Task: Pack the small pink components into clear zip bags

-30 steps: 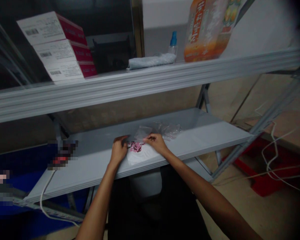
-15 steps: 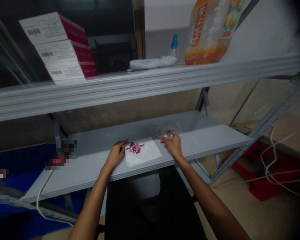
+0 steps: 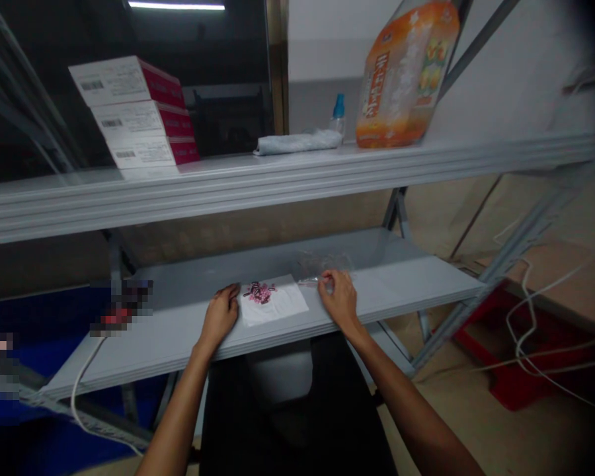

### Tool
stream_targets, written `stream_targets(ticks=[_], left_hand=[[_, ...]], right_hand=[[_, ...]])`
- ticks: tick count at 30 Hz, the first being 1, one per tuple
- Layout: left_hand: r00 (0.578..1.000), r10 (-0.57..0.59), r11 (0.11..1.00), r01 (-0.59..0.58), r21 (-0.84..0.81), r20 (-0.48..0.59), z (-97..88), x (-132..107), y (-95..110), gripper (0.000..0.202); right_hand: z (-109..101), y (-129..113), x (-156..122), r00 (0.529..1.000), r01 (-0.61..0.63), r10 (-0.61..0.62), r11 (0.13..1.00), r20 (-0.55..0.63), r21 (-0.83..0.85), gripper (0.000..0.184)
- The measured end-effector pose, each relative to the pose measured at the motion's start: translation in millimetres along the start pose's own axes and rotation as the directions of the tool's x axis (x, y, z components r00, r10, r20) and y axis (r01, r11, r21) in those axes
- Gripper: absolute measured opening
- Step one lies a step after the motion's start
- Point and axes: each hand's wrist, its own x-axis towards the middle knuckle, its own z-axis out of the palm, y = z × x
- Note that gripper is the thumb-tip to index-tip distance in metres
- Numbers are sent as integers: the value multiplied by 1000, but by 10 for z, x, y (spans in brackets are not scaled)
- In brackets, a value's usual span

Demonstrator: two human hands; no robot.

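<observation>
On the lower grey shelf lies a flat white sheet point(image 3: 280, 305), perhaps a bag or a piece of paper. Small pink and dark pieces, or a print of them, show in a cluster point(image 3: 260, 293) on its left part. My left hand point(image 3: 221, 311) rests on the shelf at the sheet's left edge, fingers loosely bent and holding nothing I can see. To the right of the sheet, my right hand point(image 3: 340, 297) has thumb and fingers brought together at the near edge of a crumpled clear plastic bag point(image 3: 322, 262). The fingertips are partly hidden.
Above runs an upper shelf point(image 3: 228, 188) with stacked white and magenta boxes point(image 3: 136, 119), a folded cloth point(image 3: 297, 141), a blue-capped bottle point(image 3: 338, 116) and an orange jug point(image 3: 401, 86). A white cable point(image 3: 77, 390) hangs at left. A red stool point(image 3: 515, 383) stands at lower right.
My right hand has turned its palm downward, and the shiny part of the plastic in its fingers is less visible. The view has tilted up slightly. My left hand stays beside the sheet.
</observation>
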Motion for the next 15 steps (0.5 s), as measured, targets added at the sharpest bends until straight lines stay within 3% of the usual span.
stream_targets(ticks=[2,4,7,10,13,15], left_hand=[[1000,10,1000,-10,0,14,-38,-100,14,47],[999,24,1000,-24,-19,31,-69,-166,30,49],[999,17,997,-14,-72,38,-95,-195,28,46],[999,-45,980,41,-194,-13,-118,-197,9,44],[989,-106,951,72,-301,-99,-175,-239,113,41],[985,-47,960,-1,-279,-166,-236,-306,307,38]], right_hand=[[-46,-19,1,975,209,-197,969,99,-132,34],[-50,-5,-5,938,316,-278,932,207,-178,43],[-7,53,-32,939,285,-222,929,262,-235,40],[-10,80,-34,962,210,-145,936,233,-283,29],[-115,-40,10,971,219,-192,952,141,-212,24],[-201,-254,15,956,283,-276,957,95,-67,23]])
